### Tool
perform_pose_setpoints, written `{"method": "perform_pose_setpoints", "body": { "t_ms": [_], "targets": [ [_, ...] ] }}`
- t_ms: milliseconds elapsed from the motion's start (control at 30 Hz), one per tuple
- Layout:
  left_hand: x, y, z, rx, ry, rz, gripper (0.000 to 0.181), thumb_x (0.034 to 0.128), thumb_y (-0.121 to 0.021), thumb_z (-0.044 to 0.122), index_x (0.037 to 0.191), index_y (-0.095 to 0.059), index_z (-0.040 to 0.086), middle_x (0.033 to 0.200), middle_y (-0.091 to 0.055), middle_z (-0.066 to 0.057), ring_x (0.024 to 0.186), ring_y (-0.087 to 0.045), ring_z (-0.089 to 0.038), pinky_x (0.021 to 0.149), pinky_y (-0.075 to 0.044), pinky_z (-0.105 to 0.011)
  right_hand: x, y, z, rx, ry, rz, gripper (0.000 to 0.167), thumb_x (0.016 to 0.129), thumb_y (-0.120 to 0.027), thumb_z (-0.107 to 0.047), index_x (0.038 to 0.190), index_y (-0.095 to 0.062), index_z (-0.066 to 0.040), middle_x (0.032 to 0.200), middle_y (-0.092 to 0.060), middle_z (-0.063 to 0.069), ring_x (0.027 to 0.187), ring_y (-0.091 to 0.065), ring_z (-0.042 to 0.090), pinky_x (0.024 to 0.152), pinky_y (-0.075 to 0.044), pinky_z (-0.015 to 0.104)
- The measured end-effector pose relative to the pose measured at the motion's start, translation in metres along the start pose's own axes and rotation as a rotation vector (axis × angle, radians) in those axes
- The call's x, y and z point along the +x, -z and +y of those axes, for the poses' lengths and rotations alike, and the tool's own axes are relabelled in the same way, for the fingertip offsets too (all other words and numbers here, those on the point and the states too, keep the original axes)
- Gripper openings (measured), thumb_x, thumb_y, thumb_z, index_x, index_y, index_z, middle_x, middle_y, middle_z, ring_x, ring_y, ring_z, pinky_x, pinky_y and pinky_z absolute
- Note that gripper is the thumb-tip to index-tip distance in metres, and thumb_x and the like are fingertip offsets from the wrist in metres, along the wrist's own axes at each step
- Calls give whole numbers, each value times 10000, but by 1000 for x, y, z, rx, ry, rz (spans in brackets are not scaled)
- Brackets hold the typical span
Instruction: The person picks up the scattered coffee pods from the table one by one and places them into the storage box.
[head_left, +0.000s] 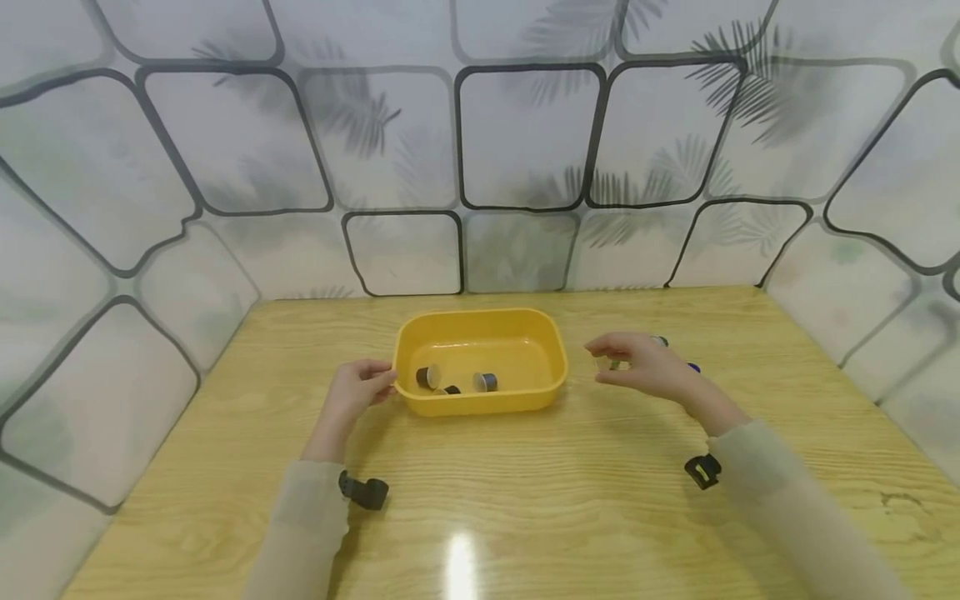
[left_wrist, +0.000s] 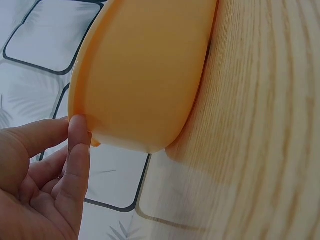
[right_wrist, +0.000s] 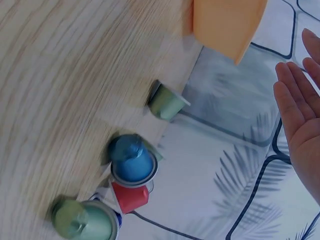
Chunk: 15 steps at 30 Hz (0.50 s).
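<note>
A yellow plastic basin [head_left: 480,406] stands on the table, holding three small coffee capsules; the dark blue one [head_left: 489,382] lies on its side. My left hand [head_left: 352,392] pinches the basin's left rim between thumb and fingers, as the left wrist view also shows. To the right of the basin, my right hand [head_left: 647,364] hovers above the table with thumb and fingers apart, gripping nothing. Around it the right wrist view shows a green capsule [right_wrist: 168,104], a blue capsule [right_wrist: 132,161], a red capsule [right_wrist: 130,197] and a pale green capsule [right_wrist: 87,221]. In the head view this hand hides most of them.
The light wooden table [head_left: 525,500] reaches back to a patterned wall covering [head_left: 525,142] with dark outlines and leaf shapes, which also runs along both sides. A dark strap device [head_left: 365,492] is worn at the left wrist, another [head_left: 703,472] at the right.
</note>
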<state>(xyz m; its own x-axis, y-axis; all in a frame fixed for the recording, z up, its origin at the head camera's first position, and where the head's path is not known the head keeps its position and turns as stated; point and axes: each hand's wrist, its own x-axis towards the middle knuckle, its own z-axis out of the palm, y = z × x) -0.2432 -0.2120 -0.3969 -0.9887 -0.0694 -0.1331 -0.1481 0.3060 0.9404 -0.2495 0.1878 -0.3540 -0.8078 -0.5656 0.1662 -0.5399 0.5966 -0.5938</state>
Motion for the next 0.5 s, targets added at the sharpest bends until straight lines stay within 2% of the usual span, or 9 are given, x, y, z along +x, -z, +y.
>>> {"method": "perform_pose_setpoints", "body": {
  "t_ms": [300,500],
  "targets": [
    [-1,0,0,9,-11,-7,317,874,-553,80,1137,-524,-96,1025,-584,-213,726,-594,-124,738,-504,-297,-17,10,11,-4,-2,55,369,797,-659,-92,1117,-547,53,1075,-569,207,1005,-529,339,859,-434,413],
    [-1,1,1,16,-19,-13,320,877,-549,81,1142,-525,-96,1041,-579,-222,710,-585,-93,722,-505,-272,-31,17,20,-44,-66,54,407,795,-658,-84,1145,-523,71,1117,-547,222,1023,-521,343,850,-440,400]
  ]
}}
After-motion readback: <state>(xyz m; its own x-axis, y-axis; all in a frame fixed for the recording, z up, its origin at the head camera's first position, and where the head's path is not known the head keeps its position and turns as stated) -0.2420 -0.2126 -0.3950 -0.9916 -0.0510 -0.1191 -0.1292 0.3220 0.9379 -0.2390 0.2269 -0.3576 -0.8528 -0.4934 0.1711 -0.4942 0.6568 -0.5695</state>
